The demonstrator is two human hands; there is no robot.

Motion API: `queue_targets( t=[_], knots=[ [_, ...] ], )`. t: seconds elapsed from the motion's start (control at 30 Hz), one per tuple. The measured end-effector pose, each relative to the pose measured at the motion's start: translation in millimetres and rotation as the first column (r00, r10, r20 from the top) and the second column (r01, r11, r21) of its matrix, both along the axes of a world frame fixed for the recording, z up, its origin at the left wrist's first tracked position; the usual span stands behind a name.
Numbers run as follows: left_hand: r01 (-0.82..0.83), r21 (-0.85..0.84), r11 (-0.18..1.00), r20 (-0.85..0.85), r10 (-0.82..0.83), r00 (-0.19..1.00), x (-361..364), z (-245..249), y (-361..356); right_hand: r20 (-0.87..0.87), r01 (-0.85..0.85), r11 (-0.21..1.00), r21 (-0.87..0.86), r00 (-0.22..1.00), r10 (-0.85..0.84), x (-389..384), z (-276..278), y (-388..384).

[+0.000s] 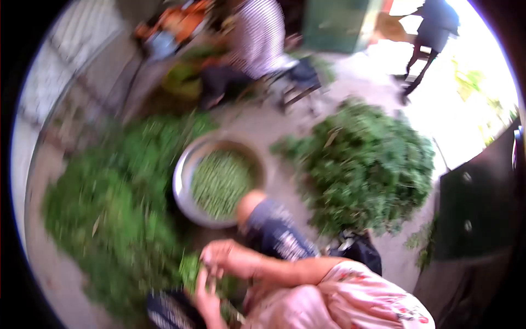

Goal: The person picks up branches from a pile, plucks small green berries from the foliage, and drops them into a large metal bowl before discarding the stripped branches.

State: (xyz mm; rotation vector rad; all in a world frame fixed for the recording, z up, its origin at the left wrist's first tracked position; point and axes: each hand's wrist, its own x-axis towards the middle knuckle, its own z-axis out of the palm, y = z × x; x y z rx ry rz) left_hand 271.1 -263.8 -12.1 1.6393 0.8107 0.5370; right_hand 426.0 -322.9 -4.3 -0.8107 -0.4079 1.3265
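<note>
Low in the view, my right hand (230, 257) and my left hand (206, 300) come together over my lap, their fingertips nearly meeting. Both have bent, closed fingers. A bunch of leafy green stems (190, 270) shows beside the fingers, and my left hand appears to grip it. Whatever is pinched in my right fingers is too small and blurred to name. Just beyond my knee stands a wide metal bowl (182, 189) holding many slim green pods (222, 183).
A large heap of green plants (120, 203) spreads at left, another leafy pile (367, 164) at right. Behind the bowl a person in a striped top (260, 38) sits; another person (435, 27) is at the bright doorway. A black bag (359, 249) lies near my knee.
</note>
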Motion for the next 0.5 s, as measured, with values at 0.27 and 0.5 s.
queue_targets(
  t=[0.27,0.5],
  knots=[
    [-0.337,-0.689,0.642,0.072,0.523,0.849,-4.3,8.8,9.1,-0.515,-0.142,0.989,0.031,0.846,0.138,-11.7,-12.0,21.3],
    [-0.359,-0.736,0.574,0.034,0.561,0.827,-24.9,1.7,11.5,-0.404,-0.189,0.982,-0.02,0.9,0.164,-22.8,-12.4,32.6]
  ],
)
